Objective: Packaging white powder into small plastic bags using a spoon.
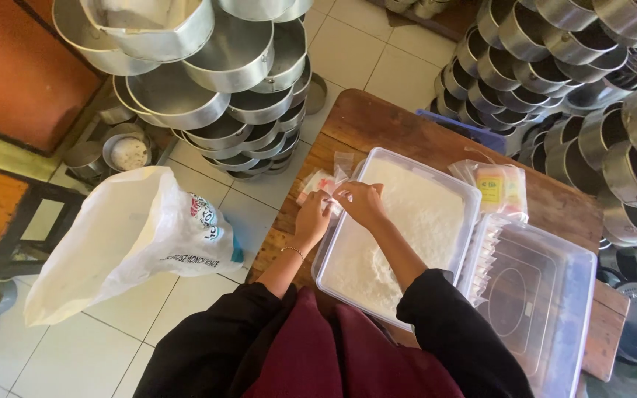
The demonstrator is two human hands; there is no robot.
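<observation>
wooden table | left hand, right hand: hands pinching small clear bag beside flour tub

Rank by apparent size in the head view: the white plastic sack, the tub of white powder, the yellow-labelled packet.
1. white plastic sack, though it sits nearer the camera
2. tub of white powder
3. yellow-labelled packet

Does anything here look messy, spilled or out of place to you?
Nothing looks spilled. The white powder stays inside the clear tub, where both hands, left and right, work at its rim. The oddest sight is the round metal pans stacked tilted on the floor, and a white plastic bag standing open beside the table.
</observation>
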